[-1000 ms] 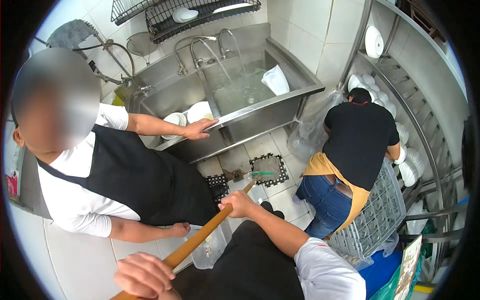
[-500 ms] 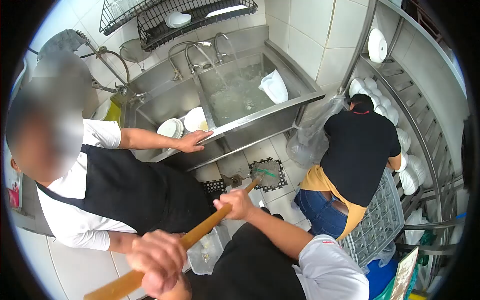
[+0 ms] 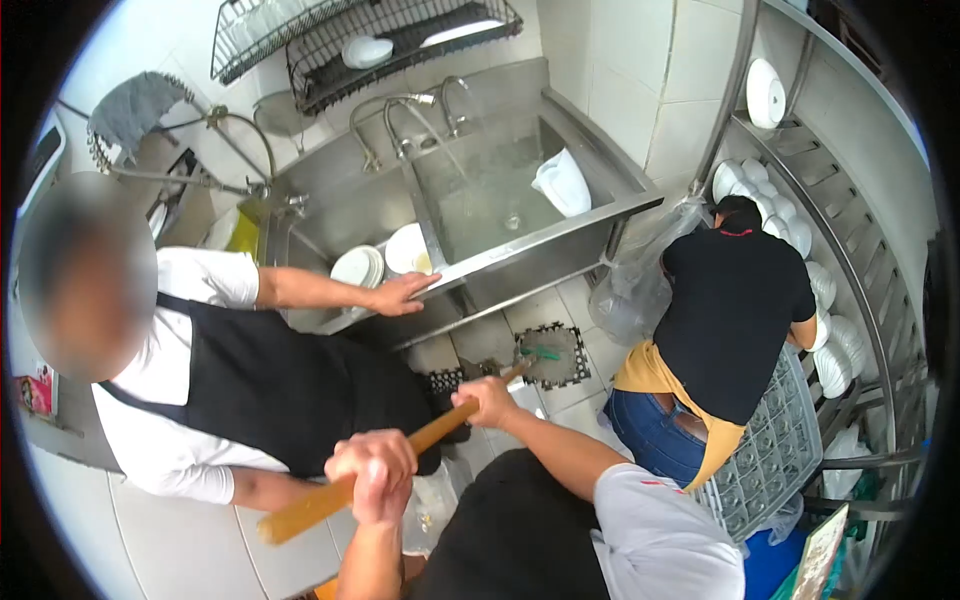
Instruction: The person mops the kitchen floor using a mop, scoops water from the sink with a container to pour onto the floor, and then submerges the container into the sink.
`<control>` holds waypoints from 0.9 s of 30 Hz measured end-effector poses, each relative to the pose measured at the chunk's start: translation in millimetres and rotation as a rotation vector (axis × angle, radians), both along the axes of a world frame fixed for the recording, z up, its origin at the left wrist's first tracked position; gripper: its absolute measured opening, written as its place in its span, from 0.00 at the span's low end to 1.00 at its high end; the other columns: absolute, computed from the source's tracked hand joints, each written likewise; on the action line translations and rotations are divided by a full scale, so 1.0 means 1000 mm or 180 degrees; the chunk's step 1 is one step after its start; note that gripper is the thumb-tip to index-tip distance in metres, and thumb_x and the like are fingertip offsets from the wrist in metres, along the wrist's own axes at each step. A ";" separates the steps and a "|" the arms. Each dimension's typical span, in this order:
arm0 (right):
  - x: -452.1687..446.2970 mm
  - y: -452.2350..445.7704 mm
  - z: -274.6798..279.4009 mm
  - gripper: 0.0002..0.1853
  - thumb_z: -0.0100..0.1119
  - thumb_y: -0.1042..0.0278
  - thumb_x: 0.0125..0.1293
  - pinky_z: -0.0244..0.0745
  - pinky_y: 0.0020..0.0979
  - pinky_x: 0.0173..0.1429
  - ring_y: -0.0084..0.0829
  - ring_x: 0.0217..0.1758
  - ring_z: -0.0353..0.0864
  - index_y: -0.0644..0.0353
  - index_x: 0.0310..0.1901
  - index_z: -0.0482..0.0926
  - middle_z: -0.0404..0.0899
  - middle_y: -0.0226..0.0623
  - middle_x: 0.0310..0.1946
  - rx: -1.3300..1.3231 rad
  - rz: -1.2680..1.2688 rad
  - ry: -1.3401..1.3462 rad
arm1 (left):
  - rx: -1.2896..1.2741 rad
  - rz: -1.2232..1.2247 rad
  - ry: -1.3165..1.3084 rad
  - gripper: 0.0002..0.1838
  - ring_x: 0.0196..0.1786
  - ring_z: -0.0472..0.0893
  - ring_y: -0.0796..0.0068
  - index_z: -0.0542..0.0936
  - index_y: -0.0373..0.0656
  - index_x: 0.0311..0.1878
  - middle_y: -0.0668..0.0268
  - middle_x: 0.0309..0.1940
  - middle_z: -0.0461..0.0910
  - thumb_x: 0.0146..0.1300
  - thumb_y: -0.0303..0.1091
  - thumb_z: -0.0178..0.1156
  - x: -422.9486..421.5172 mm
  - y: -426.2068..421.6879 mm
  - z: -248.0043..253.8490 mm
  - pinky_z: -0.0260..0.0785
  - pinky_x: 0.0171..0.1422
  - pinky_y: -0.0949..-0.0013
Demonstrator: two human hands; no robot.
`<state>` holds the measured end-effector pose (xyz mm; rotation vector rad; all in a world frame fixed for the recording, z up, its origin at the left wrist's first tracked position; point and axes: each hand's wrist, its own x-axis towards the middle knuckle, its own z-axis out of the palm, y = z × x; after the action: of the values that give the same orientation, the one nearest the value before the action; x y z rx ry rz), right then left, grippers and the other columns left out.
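Two bare hands of mine are closed around one wooden pole (image 3: 436, 430): my left hand (image 3: 372, 472) wraps it near the butt, my right hand (image 3: 492, 402) pinches it farther along, fingers curled right round in each grip. The pole slants from the near left down towards the far floor, its lower end close to a green piece (image 3: 541, 352) on a grey patch (image 3: 560, 372) edged in black and white; what tips it, I can't make out. The butt sticks out past my left fist, close to the forearm of the co-worker (image 3: 290, 385) at my left, so a hard pull back could jab them. A wide swing right could catch the person bending (image 3: 735, 300) by the grey rack (image 3: 765, 465), or knock the stacked white bowls (image 3: 835, 358) beyond. If my palms are damp, the smooth, round shaft could twist or slide, and any wet on the tiles (image 3: 580, 415) could cost me my footing. The clear plastic bag (image 3: 632, 300), thin and crumpled, could snag on the lower end if I stray that way. The pole is honey-brown and straight, the sink (image 3: 540, 241) dull, square-edged metal, with a glossy white vessel (image 3: 563, 184) tilted in its cloudy water. The rack is a rigid grid of small cells, the bowls rounded and shiny, the tiles pale and flat with straight joints.
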<state>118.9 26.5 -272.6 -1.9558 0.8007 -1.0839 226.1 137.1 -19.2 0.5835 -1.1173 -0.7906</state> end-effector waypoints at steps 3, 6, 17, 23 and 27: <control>0.007 0.025 0.028 0.15 0.64 0.59 0.62 0.73 0.48 0.28 0.52 0.23 0.79 0.54 0.20 0.75 0.77 0.44 0.17 0.0005 0.0071 -0.0255 | 0.0024 -0.0265 -0.0466 0.21 0.10 0.65 0.74 0.61 0.46 0.16 0.69 0.09 0.66 0.63 0.30 0.57 0.015 0.020 0.045 0.64 0.17 0.69; 0.016 0.052 0.096 0.20 0.65 0.61 0.63 0.71 0.43 0.23 0.48 0.18 0.78 0.54 0.16 0.70 0.73 0.41 0.13 -0.0229 0.0137 -0.0353 | -0.0440 -0.0680 -0.0604 0.17 0.13 0.72 0.75 0.66 0.47 0.19 0.71 0.11 0.70 0.63 0.29 0.59 0.046 0.044 0.088 0.74 0.22 0.68; 0.002 0.067 0.184 0.20 0.66 0.63 0.63 0.68 0.42 0.21 0.47 0.16 0.75 0.55 0.16 0.70 0.72 0.39 0.11 -0.0611 0.1230 -0.0289 | -0.1714 -0.1536 -0.1108 0.21 0.17 0.75 0.81 0.76 0.49 0.25 0.72 0.15 0.75 0.69 0.52 0.64 0.062 0.075 0.161 0.78 0.30 0.74; 0.009 0.040 0.136 0.19 0.69 0.58 0.62 0.71 0.44 0.27 0.48 0.22 0.78 0.57 0.21 0.72 0.75 0.41 0.17 -0.0288 -0.0243 -0.0113 | -0.1529 -0.1648 -0.0259 0.22 0.10 0.65 0.84 0.69 0.50 0.17 0.77 0.08 0.68 0.68 0.37 0.62 0.052 0.001 0.089 0.54 0.15 0.77; 0.003 0.013 0.006 0.18 0.70 0.57 0.63 0.72 0.47 0.34 0.50 0.27 0.79 0.58 0.25 0.73 0.77 0.42 0.22 -0.0279 -0.1487 0.0269 | 0.0200 -0.0563 -0.0512 0.25 0.15 0.65 0.72 0.60 0.44 0.16 0.68 0.11 0.63 0.65 0.35 0.61 0.024 -0.006 0.017 0.59 0.21 0.69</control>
<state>122.2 39.9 -267.1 -1.9458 1.3214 -1.3258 249.8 131.4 -2.4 0.6150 -1.3085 -0.9469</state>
